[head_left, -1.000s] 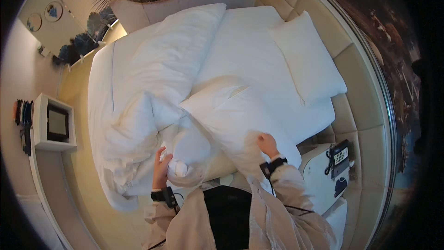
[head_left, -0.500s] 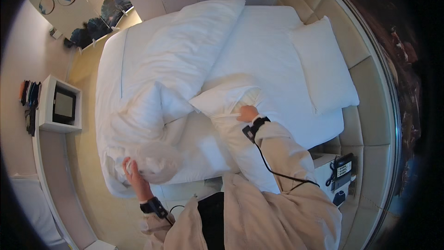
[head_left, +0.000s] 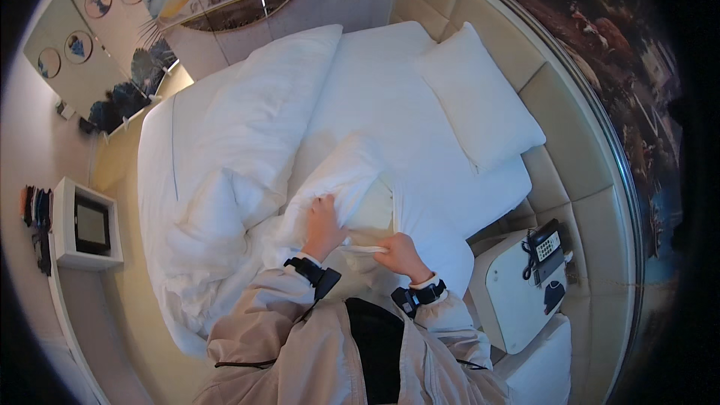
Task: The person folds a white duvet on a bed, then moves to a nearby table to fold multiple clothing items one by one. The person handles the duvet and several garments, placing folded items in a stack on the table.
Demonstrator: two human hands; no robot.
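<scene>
Both hands, left hand (head_left: 324,219) and right hand (head_left: 400,253), clamped on the soft white pillow (head_left: 341,180); looks light and floppy, best gripped by its corners.

Big white bed (head_left: 420,97), both hands, left hand (head_left: 324,226) and right hand (head_left: 403,253), gripping a white pillow (head_left: 349,172), crumpled duvet (head_left: 247,135) beside it, another pillow (head_left: 480,94) near the headboard, phone (head_left: 546,249) on nightstand (head_left: 510,300)
</scene>
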